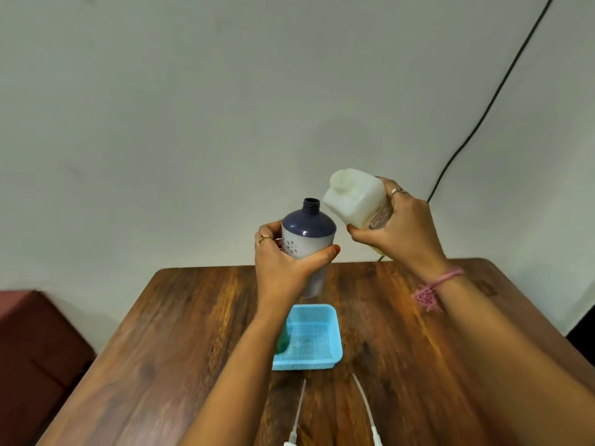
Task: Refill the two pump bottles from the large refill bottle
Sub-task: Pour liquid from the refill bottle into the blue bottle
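The right hand (401, 230) grips the tilted refill bottle (357, 197), its top just above-right of the open pump bottle (307, 233) gripped upright by the left hand (283, 262).

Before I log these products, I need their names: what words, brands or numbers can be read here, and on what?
No text can be read.
White translucent plastic refill bottle in the right hand: red and blue label print, too blurred.
Navy-shouldered white pump bottle in the left hand: only a flower motif; print beside it unreadable.
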